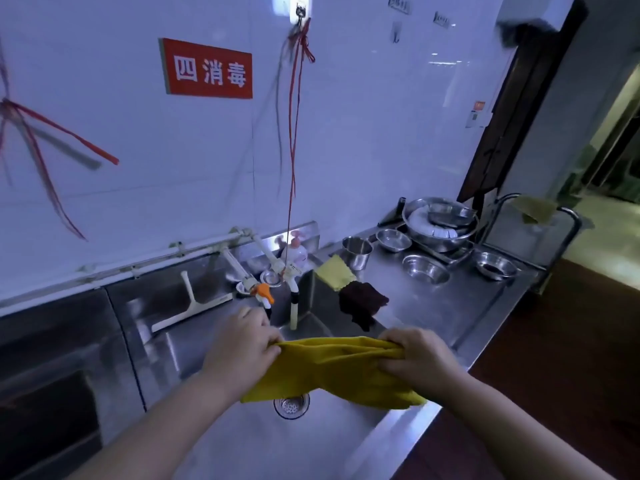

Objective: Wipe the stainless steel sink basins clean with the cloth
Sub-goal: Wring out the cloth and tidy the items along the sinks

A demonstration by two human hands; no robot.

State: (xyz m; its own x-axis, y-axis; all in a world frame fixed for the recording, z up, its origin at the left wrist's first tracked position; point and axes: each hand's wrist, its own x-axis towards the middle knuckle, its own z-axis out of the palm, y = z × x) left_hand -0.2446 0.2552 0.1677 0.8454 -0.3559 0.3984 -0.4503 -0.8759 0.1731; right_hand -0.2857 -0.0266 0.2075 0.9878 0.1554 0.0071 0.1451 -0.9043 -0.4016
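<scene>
Stainless steel sink basin (242, 441) is lying open at the bench's near edge, the yellow cloth (332, 368) hanging soft and limp above its drain. Left hand (242, 344) and right hand (415, 362) are each closing a tight grip on its bunched upper edge, likely the best hold.

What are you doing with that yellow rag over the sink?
A person is holding a yellow cloth stretched between both hands above the steel sink basin. The left hand pinches one end and the right hand bunches the other. The cloth hangs over the drain and is not touching the basin yet, so wiping has not begun. Two more cloths, one yellow and one dark, lie on the counter beside the sink.
</scene>
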